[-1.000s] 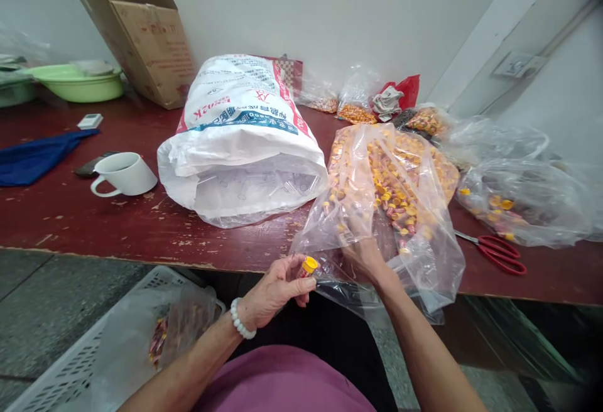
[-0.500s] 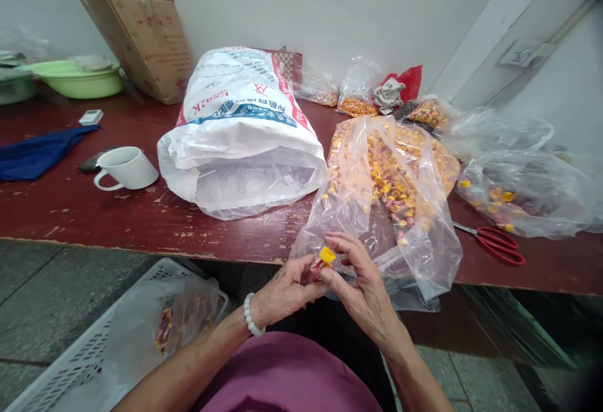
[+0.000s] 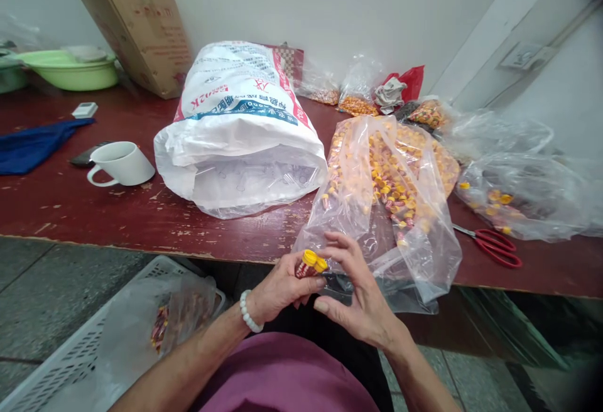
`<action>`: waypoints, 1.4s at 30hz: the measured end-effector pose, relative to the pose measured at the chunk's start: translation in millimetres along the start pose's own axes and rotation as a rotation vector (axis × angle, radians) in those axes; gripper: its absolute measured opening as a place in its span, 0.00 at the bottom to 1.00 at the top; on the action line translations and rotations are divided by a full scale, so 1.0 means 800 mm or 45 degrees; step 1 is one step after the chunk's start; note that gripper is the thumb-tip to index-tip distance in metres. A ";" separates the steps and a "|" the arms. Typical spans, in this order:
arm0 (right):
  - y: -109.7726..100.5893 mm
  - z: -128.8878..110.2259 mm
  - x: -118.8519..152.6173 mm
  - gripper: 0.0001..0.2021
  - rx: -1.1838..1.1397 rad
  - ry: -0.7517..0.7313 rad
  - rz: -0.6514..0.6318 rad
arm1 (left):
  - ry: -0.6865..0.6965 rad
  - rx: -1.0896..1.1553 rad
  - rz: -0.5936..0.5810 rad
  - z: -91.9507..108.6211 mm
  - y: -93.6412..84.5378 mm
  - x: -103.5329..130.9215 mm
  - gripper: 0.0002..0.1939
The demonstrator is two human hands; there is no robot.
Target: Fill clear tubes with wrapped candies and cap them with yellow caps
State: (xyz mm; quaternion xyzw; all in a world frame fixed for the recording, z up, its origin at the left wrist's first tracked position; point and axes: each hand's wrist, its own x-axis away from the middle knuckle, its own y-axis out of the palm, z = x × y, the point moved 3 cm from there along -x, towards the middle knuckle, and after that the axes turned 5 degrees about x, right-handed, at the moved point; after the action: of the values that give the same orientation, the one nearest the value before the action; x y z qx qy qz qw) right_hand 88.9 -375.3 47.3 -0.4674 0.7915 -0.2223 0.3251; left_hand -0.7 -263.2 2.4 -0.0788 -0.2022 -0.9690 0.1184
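Small red tubes with yellow caps point(image 3: 309, 264), two of them visible, stand side by side in my left hand point(image 3: 279, 289), gripped between thumb and fingers. My right hand point(image 3: 365, 305) is open just to the right, thumb and fingers spread, its fingertips close to the caps. Whether a fingertip touches them I cannot tell. Beyond my hands, a clear plastic bag point(image 3: 348, 223) full of similar yellow-capped pieces lies on the red table point(image 3: 235, 236), its mouth hanging over the front edge.
A white sack point(image 3: 245, 129) lies open toward me, beside a white mug point(image 3: 123, 164). Red-handled scissors point(image 3: 499, 249) and another clear bag point(image 3: 532, 195) are at the right. Below left stands a white basket point(image 3: 70, 362) with a bag of wrapped pieces. A cardboard box point(image 3: 146, 35) is behind.
My right hand has let go of the yellow-capped piece and spread its fingers. In my left hand two caps now show side by side, where one showed before.
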 end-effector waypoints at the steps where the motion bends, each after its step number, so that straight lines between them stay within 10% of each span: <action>1: -0.001 0.002 0.000 0.31 0.014 0.010 0.061 | -0.004 0.042 -0.009 0.002 -0.001 0.000 0.13; 6: 0.031 -0.004 -0.002 0.50 0.306 -0.159 0.097 | -0.041 0.329 -0.006 0.006 0.004 0.003 0.11; 16: 0.074 -0.015 -0.017 0.24 0.362 -0.344 0.124 | -0.148 0.640 0.147 -0.009 -0.003 0.025 0.08; 24: 0.081 -0.013 -0.025 0.55 -0.196 0.020 -0.198 | -0.100 0.801 0.137 -0.004 -0.026 0.048 0.09; 29: 0.099 -0.012 -0.018 0.54 -0.146 0.003 -0.284 | -0.070 0.836 0.207 -0.012 -0.045 0.066 0.09; 33: 0.082 -0.012 -0.010 0.41 -0.061 0.001 -0.065 | 0.057 0.703 0.541 -0.027 -0.115 0.108 0.12; 37: 0.029 0.005 0.004 0.28 -0.197 0.221 0.374 | -0.066 0.179 1.358 -0.079 -0.229 0.195 0.20; 42: -0.024 0.055 0.011 0.26 -0.155 0.611 0.759 | -0.241 -0.061 1.729 -0.147 -0.308 0.277 0.15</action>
State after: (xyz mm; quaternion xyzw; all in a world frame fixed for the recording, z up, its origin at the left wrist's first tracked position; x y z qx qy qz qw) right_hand 129.2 -393.9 26.7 -0.1702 0.9578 -0.1738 0.1528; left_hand -289.6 -136.1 -151.7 -0.2749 -0.0958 -0.6733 0.6796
